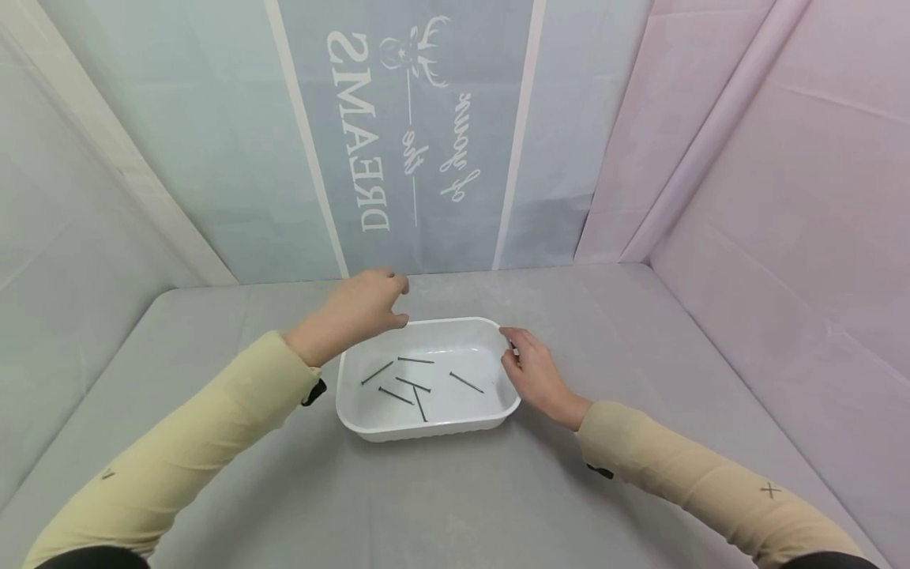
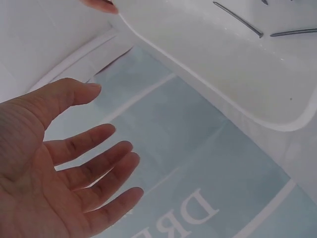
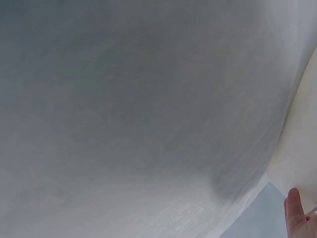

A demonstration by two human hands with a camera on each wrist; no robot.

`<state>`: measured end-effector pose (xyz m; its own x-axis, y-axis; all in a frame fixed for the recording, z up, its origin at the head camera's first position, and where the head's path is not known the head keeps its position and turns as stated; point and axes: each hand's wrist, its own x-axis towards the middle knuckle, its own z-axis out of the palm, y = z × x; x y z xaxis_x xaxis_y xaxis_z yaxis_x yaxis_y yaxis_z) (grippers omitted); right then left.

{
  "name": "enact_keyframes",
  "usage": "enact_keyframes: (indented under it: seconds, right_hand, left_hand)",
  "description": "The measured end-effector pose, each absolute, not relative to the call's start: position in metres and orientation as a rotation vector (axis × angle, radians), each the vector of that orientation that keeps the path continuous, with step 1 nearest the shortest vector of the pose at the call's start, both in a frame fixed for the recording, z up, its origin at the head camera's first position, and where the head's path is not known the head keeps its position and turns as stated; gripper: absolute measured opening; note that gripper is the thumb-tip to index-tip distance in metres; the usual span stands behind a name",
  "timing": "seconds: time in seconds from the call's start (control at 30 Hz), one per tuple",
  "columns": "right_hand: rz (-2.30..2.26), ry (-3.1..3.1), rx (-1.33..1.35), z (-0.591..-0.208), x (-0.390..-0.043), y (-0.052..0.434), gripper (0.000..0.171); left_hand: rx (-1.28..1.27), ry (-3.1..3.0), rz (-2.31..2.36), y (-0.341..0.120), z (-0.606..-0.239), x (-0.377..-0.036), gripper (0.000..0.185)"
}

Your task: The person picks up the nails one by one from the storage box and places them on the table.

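While six nails (image 1: 412,381) lie inside, a white tray (image 1: 426,431) is flanked by two hands.
The left hand (image 1: 359,310) is held above the far-left corner, fingers (image 2: 94,163) released; the tray's right rim is touched by the right hand (image 1: 535,371), whose grip cannot be told.

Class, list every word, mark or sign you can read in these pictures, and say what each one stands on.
"DREAMS": blue backdrop banner, white capitals, turned sideways.
"of your": same banner, script, turned sideways.
"the": same banner, small script between lines.
"DRE": the same word seen partly in the left wrist view.
"x": dark mark on the right sleeve.
A dark mark on the left sleeve is too small to read.
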<state>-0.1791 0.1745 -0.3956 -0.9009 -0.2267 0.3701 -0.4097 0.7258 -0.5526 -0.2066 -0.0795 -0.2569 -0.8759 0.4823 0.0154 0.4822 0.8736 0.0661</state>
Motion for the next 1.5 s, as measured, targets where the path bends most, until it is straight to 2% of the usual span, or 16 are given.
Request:
enact_keyframes:
  seconds: [0.57, 1.5]
  right_hand:
    - [0.943, -2.663, 0.486, -0.396, -0.180, 0.173, 0.037]
    - [0.927, -2.652, 0.510, -0.395, -0.180, 0.175, 0.036]
  left_hand:
    - [1.174, 2.894, 0.006, -0.045, -0.271, -0.214, 0.035]
    - [1.356, 2.593, 0.050, -0.017, -0.304, -0.225, 0.031]
